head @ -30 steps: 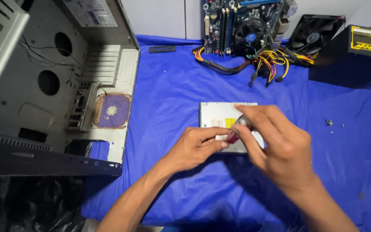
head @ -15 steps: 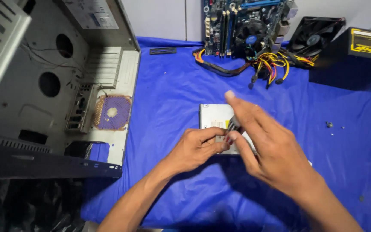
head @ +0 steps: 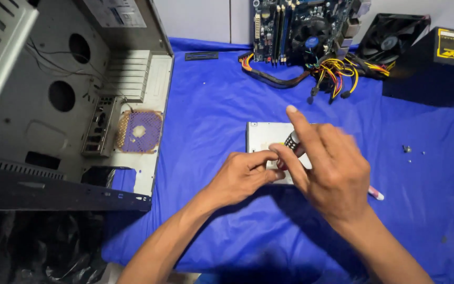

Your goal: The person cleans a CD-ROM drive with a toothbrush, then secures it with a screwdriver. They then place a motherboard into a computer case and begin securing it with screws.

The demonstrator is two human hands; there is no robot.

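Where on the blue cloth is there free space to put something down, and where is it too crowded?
The blue cloth is bare between the open computer case and the metal drive. It is also bare right of the right hand, below the small screws. It is crowded at the far edge: motherboard, cable bundle, fan, power supply.

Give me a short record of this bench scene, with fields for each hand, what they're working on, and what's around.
left hand: fingertips on the near edge of the drive
right hand: over the drive, pinching a small dark part; what it is cannot be told
drive: flat grey metal box lying on the cloth
cloth: blue, covers the table
case: open, on its side, at left
motherboard: far edge, with coloured cables
fan: black, beside the motherboard
power supply: black box, far right
screws: loose, at right
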